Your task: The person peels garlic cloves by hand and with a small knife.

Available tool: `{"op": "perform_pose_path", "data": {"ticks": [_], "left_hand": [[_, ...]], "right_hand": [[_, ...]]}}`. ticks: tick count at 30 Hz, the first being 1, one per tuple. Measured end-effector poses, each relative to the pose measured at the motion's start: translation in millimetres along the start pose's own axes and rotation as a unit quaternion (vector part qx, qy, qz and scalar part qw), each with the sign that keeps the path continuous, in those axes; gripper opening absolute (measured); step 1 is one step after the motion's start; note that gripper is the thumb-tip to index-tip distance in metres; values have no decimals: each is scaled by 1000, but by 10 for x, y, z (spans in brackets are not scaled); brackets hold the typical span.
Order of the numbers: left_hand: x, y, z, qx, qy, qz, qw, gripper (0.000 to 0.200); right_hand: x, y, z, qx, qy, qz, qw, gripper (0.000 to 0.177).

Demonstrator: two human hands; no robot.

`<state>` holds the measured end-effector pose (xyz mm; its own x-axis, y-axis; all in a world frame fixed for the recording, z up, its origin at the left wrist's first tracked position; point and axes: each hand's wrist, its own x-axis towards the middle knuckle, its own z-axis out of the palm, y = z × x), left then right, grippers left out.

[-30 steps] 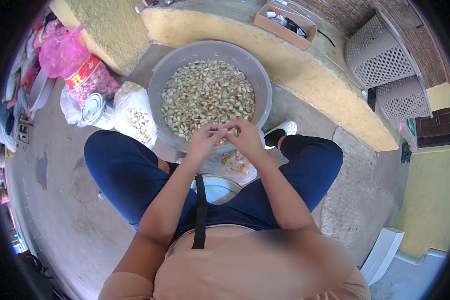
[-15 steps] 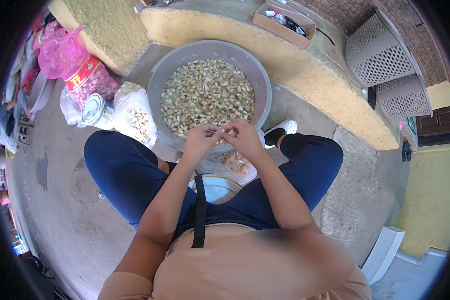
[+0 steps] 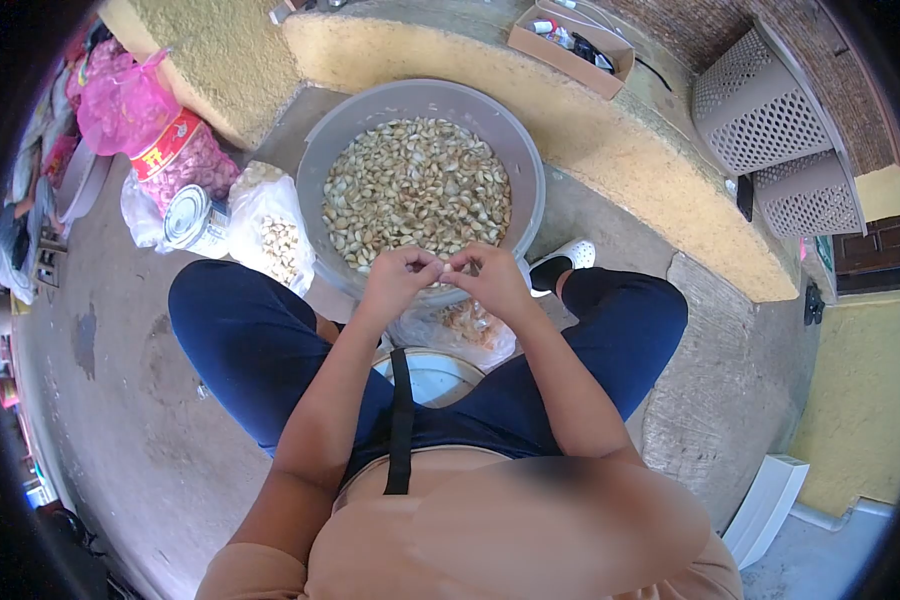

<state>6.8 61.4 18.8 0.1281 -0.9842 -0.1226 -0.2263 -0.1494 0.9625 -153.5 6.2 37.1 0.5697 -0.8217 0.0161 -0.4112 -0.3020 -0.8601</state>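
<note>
A large grey tub (image 3: 527,190) holds a layer of pale, unpeeled-looking cloves (image 3: 415,185). Over its near rim my left hand (image 3: 402,277) and my right hand (image 3: 482,277) meet fingertip to fingertip, both closed. A small whitish piece, seemingly a clove, shows between the fingertips; the fingers partly cover it. Just below the hands lies a clear plastic bag (image 3: 465,330) with orange-brown scraps. Left of the tub, a white plastic bag (image 3: 260,215) contains whitish cloves (image 3: 280,245).
A can (image 3: 192,220) and a pink mesh sack (image 3: 185,165) stand at the left. Behind the tub runs a low yellow ledge (image 3: 450,60) bearing a cardboard box (image 3: 560,55). Grey perforated baskets (image 3: 760,105) are at the right. My legs flank the tub's near side.
Both hands have dropped very slightly and stay together at the near rim. The fingers have curled in a little more around the small piece.
</note>
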Motion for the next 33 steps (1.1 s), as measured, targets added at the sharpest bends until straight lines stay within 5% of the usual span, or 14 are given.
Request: {"op": "perform_pose_path", "data": {"ticks": [20,23,29,33], "left_hand": [[61,-99,62,90,121,6,989,11],[14,59,44,-94,52,-90,990,8],[-13,65,78,-197,39,-47,979,8],[3,7,82,-125,30,-65,990,13]], "right_hand": [[23,-19,58,284,20,221,933,20],[39,22,33,328,-5,218,919,20],[15,74,77,305,-27,201,931,21],[16,-3,52,197,-38,168,965,23]]}}
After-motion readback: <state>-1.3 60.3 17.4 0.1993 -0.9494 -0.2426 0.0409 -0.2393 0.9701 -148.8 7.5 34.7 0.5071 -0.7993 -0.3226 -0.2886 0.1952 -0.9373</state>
